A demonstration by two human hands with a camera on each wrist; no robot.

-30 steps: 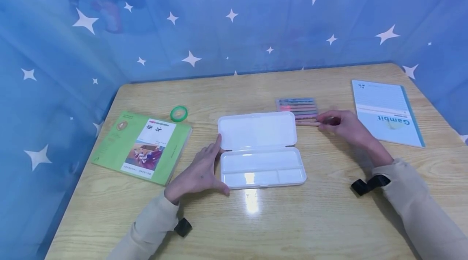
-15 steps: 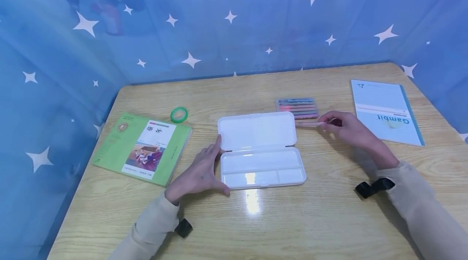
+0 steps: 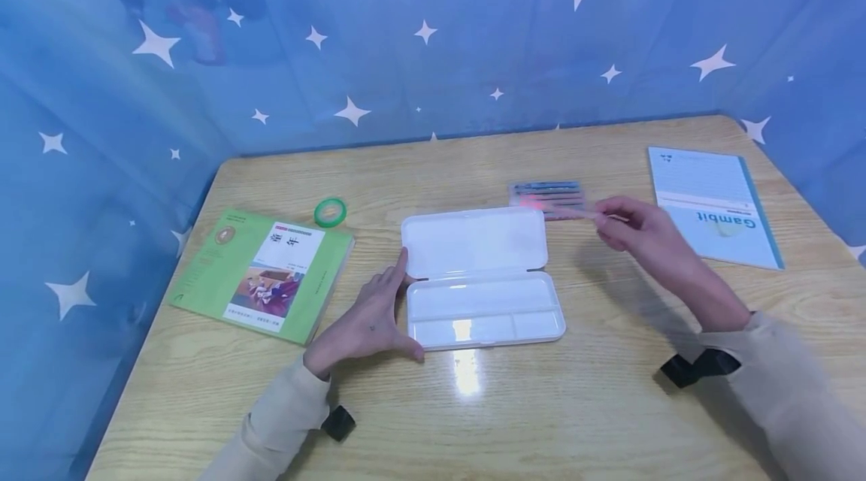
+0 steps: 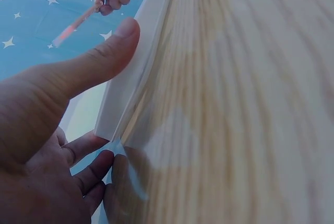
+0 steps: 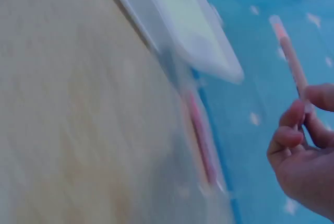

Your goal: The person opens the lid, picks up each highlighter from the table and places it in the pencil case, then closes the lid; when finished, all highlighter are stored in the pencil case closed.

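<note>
My right hand point(image 3: 636, 237) pinches a slim pink pen point(image 5: 292, 62) by one end, above the table. The pen has a clear tip with a reddish part, and it points left over a flat clear pack of coloured pens point(image 3: 548, 188). A white pencil case point(image 3: 483, 307) lies unfolded in the middle, its lid point(image 3: 476, 243) laid back and its divided compartments bare. Along the case's left side rests my left hand point(image 3: 372, 319), thumb at the near corner and fingers spread toward the hinge. In the left wrist view the thumb point(image 4: 99, 62) stands beside the case's edge.
A green book point(image 3: 264, 270) lies at the left, with a green tape roll point(image 3: 331, 212) behind it. The pale blue Gambit notebook point(image 3: 717, 207) is at the right. A blue star-patterned curtain point(image 3: 433, 37) hangs behind the wooden table point(image 3: 541, 413).
My right hand has lifted the pink pen off the table beside the pen pack and raised it slightly. The left hand and pencil case have stayed put.
</note>
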